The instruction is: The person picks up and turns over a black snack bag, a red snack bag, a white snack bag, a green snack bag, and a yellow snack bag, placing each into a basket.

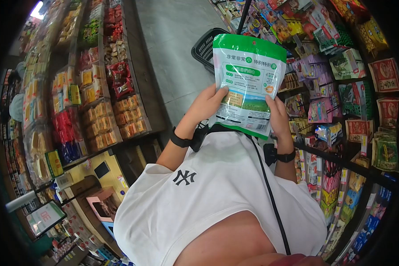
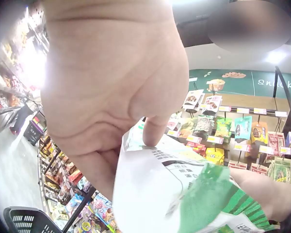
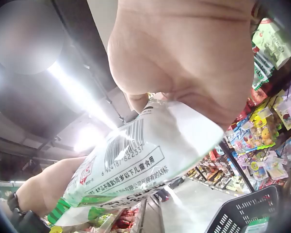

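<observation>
A green and white snack bag (image 1: pixel 248 84) printed with Chinese text and a green landscape is held up in front of the white shirt. My left hand (image 1: pixel 208 104) grips its left edge, thumb on the printed face. At the opposite edge my right hand (image 1: pixel 277 117) pinches the bag, thumb in front. In the left wrist view the palm of the left hand (image 2: pixel 111 82) covers part of the bag (image 2: pixel 150 179), its fingers mostly hidden behind. Seen from the right wrist, the bag (image 3: pixel 131 155) shows a barcode beneath the right hand (image 3: pixel 184 63).
A black shopping basket (image 1: pixel 204 48) stands on the grey floor (image 1: pixel 168 40) beyond the bag. Racks of hanging snack bags (image 1: pixel 332 88) line the right side. Shelves of packaged food (image 1: pixel 97 119) run along the left, with a pink box (image 1: pixel 104 204) lower down.
</observation>
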Demonstrator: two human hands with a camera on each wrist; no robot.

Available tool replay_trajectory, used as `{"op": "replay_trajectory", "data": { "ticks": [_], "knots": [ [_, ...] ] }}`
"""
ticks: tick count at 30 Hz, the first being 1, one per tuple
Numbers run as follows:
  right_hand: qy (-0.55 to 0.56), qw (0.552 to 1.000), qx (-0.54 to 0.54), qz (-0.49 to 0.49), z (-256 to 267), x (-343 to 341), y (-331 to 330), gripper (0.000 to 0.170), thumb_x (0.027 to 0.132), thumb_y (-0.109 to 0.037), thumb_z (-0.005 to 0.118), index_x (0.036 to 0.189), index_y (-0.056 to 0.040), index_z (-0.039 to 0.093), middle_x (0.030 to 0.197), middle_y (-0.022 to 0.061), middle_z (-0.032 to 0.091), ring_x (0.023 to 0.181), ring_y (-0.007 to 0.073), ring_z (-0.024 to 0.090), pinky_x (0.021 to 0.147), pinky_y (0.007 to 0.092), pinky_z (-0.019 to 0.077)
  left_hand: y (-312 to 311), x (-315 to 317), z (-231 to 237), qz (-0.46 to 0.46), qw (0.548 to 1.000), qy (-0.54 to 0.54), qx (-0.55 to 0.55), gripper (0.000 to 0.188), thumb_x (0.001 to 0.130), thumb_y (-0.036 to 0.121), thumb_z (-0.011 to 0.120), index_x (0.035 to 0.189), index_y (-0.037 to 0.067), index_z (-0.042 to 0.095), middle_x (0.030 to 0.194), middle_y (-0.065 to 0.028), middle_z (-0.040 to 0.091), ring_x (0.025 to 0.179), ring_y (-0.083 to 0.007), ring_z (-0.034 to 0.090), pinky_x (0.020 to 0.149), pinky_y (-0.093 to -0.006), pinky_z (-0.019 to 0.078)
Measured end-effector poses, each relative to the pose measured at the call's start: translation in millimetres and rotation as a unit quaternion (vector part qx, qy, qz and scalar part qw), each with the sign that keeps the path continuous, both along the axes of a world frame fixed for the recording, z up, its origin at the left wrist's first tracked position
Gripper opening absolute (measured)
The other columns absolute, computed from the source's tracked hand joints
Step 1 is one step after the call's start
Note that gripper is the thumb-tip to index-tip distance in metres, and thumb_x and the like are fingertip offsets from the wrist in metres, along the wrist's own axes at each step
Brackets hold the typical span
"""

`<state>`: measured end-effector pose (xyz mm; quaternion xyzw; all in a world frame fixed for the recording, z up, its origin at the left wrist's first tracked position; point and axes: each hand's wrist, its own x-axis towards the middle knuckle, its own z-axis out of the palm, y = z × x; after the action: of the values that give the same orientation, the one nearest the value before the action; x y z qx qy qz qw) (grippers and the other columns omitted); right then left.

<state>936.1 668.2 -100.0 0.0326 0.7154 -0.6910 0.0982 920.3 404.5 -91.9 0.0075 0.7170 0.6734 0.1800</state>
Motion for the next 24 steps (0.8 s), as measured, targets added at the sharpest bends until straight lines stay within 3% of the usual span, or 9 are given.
{"op": "replay_trajectory", "data": {
  "ticks": [4, 13, 16, 24],
  "knots": [
    [0.004, 1.0, 0.016, 0.002, 4.3, 0.0, -1.1, 0.044, 0.108, -0.027, 0.052, 0.135, 0.0068, 0.059, 0.128, 0.0116, 0.067, 0.115, 0.0158, 0.06, 0.102, 0.0288, 0.0432, 1.1, -0.2, 10.3, 0.0, 1.0, -0.011, -0.009, 0.043, 0.108, 0.028, 0.051, 0.126, -0.008, 0.063, 0.11, -0.0083, 0.07, 0.099, -0.0133, 0.061, 0.09, -0.0301, 0.0485],
    [-0.014, 1.0, -0.006, -0.006, 4.2, -5.0, -3.1, 0.045, 0.108, -0.027, 0.053, 0.137, 0.007, 0.057, 0.127, 0.0128, 0.067, 0.115, 0.0162, 0.061, 0.102, 0.0309, 0.0446, 0.4, -4.9, 12.5, -0.004, 1.0, -0.01, -0.012, 0.044, 0.108, 0.029, 0.05, 0.128, -0.008, 0.061, 0.113, -0.009, 0.07, 0.102, -0.0135, 0.061, 0.092, -0.0305, 0.0481],
    [-0.017, 1.0, 0.002, -0.004, 3.7, -6.3, -3.1, 0.045, 0.108, -0.028, 0.053, 0.137, 0.007, 0.057, 0.128, 0.0129, 0.067, 0.115, 0.0164, 0.06, 0.102, 0.0309, 0.0445, -0.9, -7.8, -0.5, -0.009, 1.0, 0.001, 0.004, 0.045, 0.107, 0.031, 0.048, 0.131, -0.005, 0.062, 0.117, -0.015, 0.072, 0.107, -0.0197, 0.067, 0.096, -0.0339, 0.0499],
    [-0.022, 1.0, 0.015, -0.01, 2.9, -10.3, -4.4, 0.045, 0.108, -0.028, 0.053, 0.136, 0.0058, 0.058, 0.126, 0.0125, 0.068, 0.114, 0.0164, 0.061, 0.102, 0.0308, 0.0445, -2.6, -10.0, -3.7, -0.006, 1.0, -0.003, -0.002, 0.045, 0.107, 0.031, 0.048, 0.129, -0.005, 0.063, 0.115, -0.0156, 0.073, 0.105, -0.0211, 0.068, 0.095, -0.0341, 0.0503]
  ]
}}
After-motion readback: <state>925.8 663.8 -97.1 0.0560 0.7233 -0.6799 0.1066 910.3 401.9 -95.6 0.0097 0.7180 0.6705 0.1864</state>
